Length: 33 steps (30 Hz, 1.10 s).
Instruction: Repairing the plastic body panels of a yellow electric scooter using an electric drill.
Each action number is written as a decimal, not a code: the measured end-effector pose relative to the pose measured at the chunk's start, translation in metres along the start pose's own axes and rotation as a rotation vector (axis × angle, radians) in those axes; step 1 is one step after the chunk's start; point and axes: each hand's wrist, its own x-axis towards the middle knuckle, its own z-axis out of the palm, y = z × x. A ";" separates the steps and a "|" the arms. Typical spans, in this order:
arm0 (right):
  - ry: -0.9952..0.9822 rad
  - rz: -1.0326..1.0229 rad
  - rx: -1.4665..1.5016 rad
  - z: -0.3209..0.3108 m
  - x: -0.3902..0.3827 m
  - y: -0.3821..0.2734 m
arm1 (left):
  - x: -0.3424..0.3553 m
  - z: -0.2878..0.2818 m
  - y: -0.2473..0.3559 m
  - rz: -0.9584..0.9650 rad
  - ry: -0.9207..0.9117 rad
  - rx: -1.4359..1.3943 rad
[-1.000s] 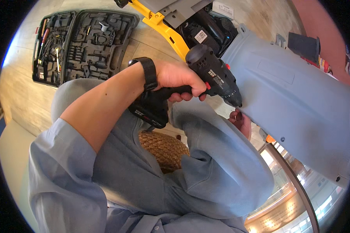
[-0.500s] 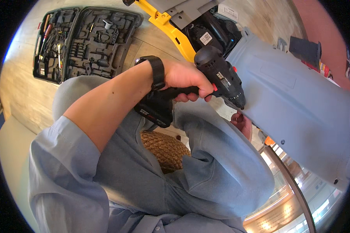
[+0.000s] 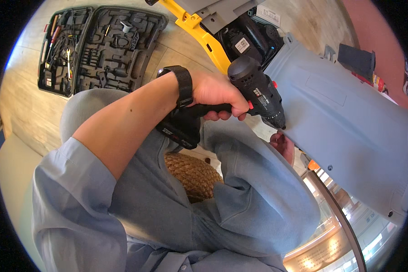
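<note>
Black cordless drill with red accents [image 3: 259, 90] sits toward 2 o'clock from the middle of the view, near a knee in grey trousers [image 3: 263, 172], its nose at the near edge of a broad, grey-blue moulded plastic panel [image 3: 349, 118]. The left hand [image 3: 215, 93] has its fingers closed around the drill's grip. The right hand [image 3: 284, 148], partly hidden behind the knee, has its fingers bent just beside the nose, at its 6 o'clock; whether they hold anything I cannot tell.

That closeness looks like the main risk: if the tip skids off the panel's smooth rim, perhaps from uneven pressure or a slanted approach, it could catch those fingers. With one hand alone on the grip, a sudden twist might also turn the wrist or scratch the plastic. Whether the tip touches the panel is unclear.

The barrel's long axis runs from 11 o'clock at the motor end to 5 o'clock at the chuck, which points toward the panel's edge; grip and battery slant off toward 8 o'clock.
</note>
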 end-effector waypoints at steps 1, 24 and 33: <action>-0.002 -0.004 0.010 -0.002 -0.001 -0.002 | 0.002 0.003 0.004 -0.004 0.000 0.010; -0.049 0.020 0.032 0.000 -0.001 0.001 | 0.003 -0.005 -0.001 -0.006 -0.035 0.017; 0.016 0.017 0.021 0.000 -0.001 0.000 | 0.001 0.000 0.002 0.001 0.010 -0.003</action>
